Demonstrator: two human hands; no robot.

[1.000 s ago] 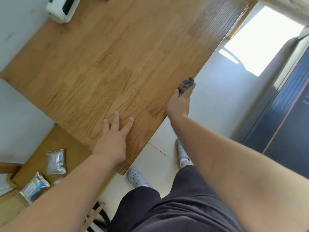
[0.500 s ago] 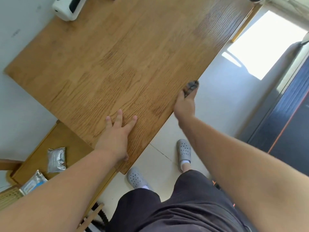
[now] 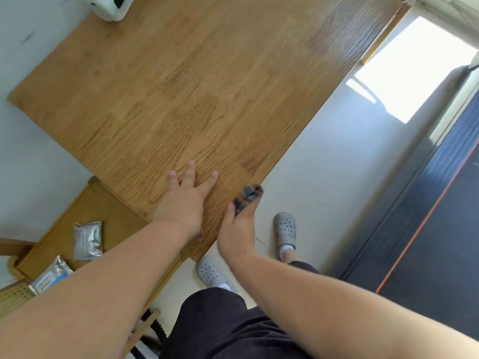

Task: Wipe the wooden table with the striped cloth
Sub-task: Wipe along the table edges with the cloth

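Observation:
The wooden table (image 3: 202, 81) fills the upper middle of the head view, its near edge running diagonally. My left hand (image 3: 185, 203) lies flat on the tabletop near the near corner, fingers straight and spread. My right hand (image 3: 237, 234) grips the striped cloth (image 3: 247, 194), a dark bunched wad, against the table's near edge just right of my left hand. Most of the cloth is hidden inside my fingers, and it is blurred.
A white device (image 3: 110, 6) stands at the table's far left corner. A lower wooden shelf (image 3: 108, 211) at the left holds two foil packets (image 3: 88, 239). Pale floor, my grey clogs (image 3: 285, 230) and a dark door (image 3: 440, 216) lie to the right.
My right hand has slid with the cloth along the table's near edge toward the near corner, ending close beside my left hand. The left hand has stayed flat on the table.

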